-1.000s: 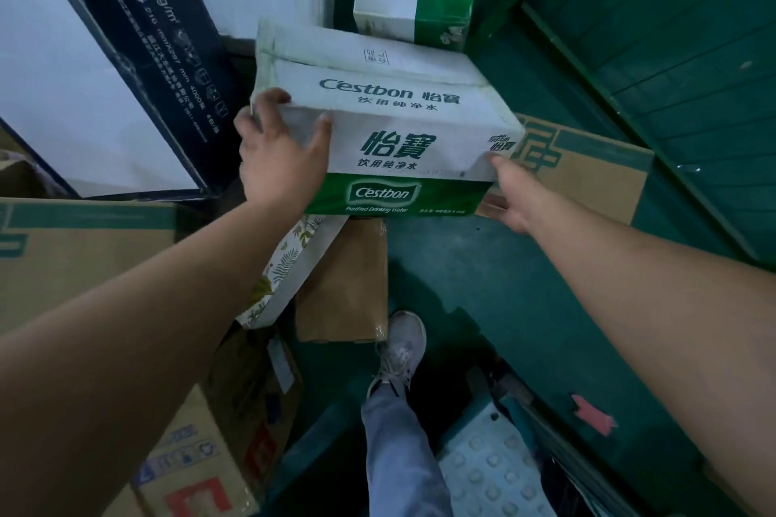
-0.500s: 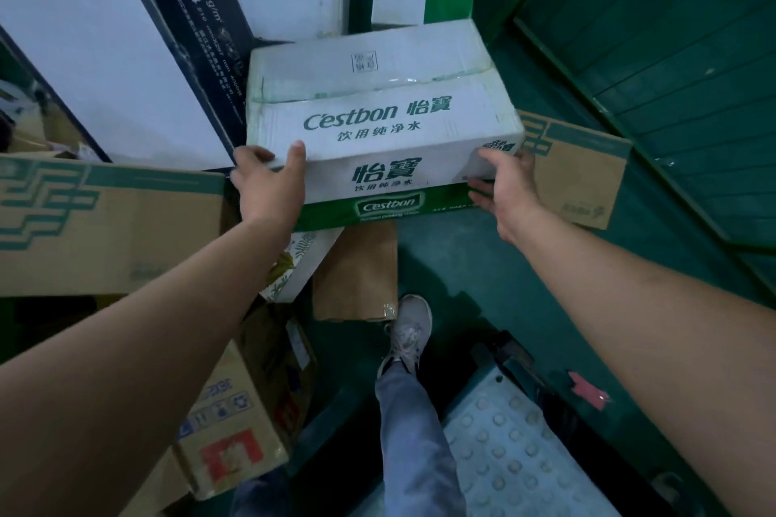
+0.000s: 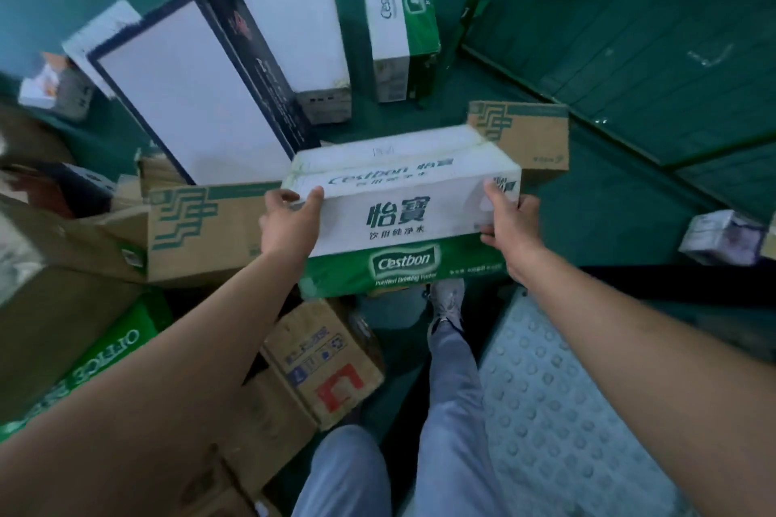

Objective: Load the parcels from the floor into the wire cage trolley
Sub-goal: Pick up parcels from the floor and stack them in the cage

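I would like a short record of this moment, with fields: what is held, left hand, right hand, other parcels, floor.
held: white and green water carton, lifted above the other parcels
left hand: grip on the carton's left end, thumb on top
right hand: grip on the carton's right end
other parcels: brown box to the left; second water carton standing on end behind
floor: green

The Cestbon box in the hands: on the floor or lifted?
Lifted: the Cestbon box is held by left hand and right hand above a shoe.
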